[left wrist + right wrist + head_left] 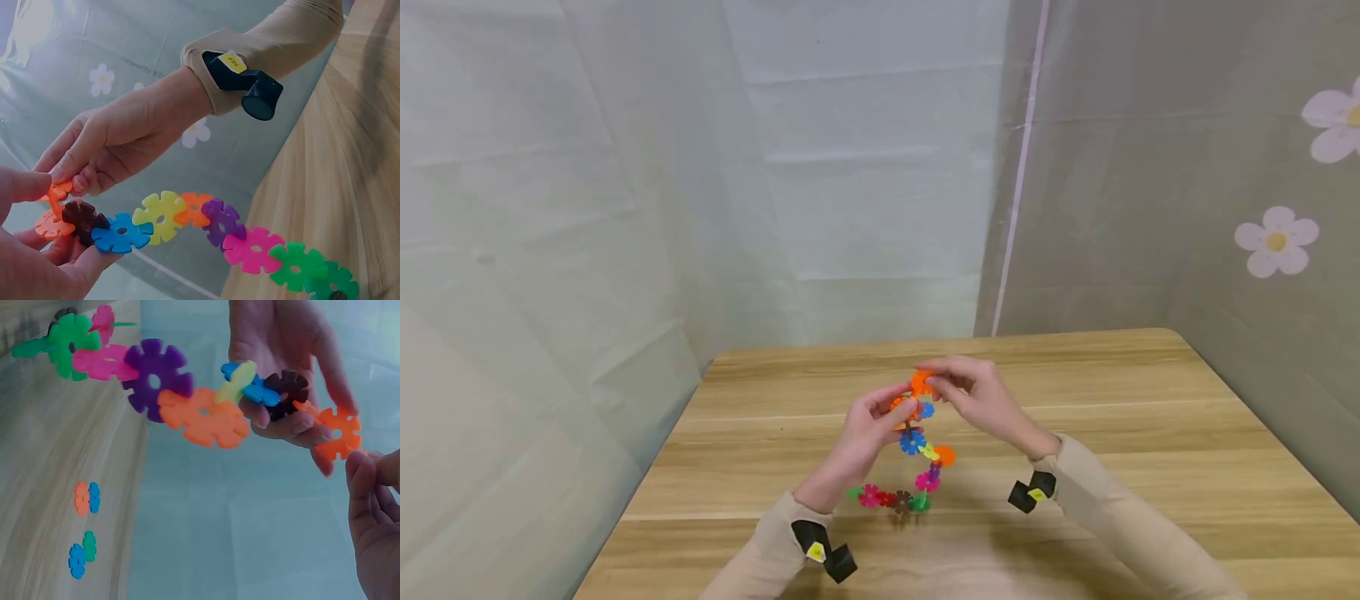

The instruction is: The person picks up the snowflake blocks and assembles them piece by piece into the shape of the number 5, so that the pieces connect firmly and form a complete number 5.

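A chain of notched, flower-shaped plastic discs in several colours hangs from my left hand [868, 429] and curves down to the table. That hand grips its upper end, near an orange disc [54, 225] and a dark brown disc [84, 222]. Further along come a blue disc [913, 442], a yellow disc [160, 217] and a purple disc [155, 380], then pink, green and red ones. With thumb and fingers my right hand [976, 395] pinches an orange disc [921, 382] at the top, against the chain's end. How its slots meet the neighbouring disc is unclear.
Loose discs lie in pairs on the wooden table [760, 467]: an orange one [82, 499] beside a blue one [94, 497], and a green one [90, 546] beside another blue one [77, 561]. A pale curtain [865, 208] hangs behind the table's far edge.
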{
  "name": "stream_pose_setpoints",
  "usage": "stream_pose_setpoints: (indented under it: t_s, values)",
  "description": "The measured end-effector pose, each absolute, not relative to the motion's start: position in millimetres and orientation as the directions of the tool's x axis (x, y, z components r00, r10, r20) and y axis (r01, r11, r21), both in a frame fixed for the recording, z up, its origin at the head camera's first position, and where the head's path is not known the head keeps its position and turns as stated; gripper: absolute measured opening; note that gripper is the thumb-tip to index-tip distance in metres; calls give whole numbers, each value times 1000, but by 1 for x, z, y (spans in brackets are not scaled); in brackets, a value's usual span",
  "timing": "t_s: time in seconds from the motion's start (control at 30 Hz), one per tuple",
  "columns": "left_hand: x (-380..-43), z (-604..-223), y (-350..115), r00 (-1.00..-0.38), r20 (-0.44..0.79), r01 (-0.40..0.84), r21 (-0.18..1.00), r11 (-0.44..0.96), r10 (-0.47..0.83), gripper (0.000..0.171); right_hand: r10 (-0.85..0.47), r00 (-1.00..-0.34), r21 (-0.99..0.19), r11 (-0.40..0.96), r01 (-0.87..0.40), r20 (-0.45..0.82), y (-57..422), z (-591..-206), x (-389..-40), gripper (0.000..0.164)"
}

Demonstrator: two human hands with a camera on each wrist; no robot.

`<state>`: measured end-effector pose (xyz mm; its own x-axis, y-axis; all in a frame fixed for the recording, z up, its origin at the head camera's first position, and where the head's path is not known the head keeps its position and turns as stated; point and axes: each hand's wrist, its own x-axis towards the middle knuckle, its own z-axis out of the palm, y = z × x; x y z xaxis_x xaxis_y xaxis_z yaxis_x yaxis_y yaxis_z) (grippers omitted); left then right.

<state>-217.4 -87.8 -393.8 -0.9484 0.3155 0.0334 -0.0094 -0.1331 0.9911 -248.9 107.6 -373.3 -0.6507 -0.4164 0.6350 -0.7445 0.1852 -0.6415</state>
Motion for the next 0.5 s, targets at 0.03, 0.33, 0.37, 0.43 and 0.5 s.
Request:
stream_pose_setpoints:
  t_s: [0.03,0.33,0.37,0.43,0.5]
  values:
    - [-217,-393,-88,-948,28,-17,990,-139,316,49,-415,-653,-649,176,-741,633,108,-374,-250,28]
    - [-223,-384,-88,-965,54,5,982,-188,256,47,-350,-662,-666,128,-735,663,104,-372,-256,24]
    - [-224,-383,-88,-968,63,16,981,-194,243,47,-345,-666,-667,134,-733,662,104,-372,-256,23]
    - [-225,-382,-89,-973,74,28,978,-208,217,45,-338,-674,-668,152,-728,657,104,-370,-257,21]
    - [-226,-380,-91,-976,85,40,976,-216,201,44,-337,-682,-665,184,-724,649,104,-369,-256,20]
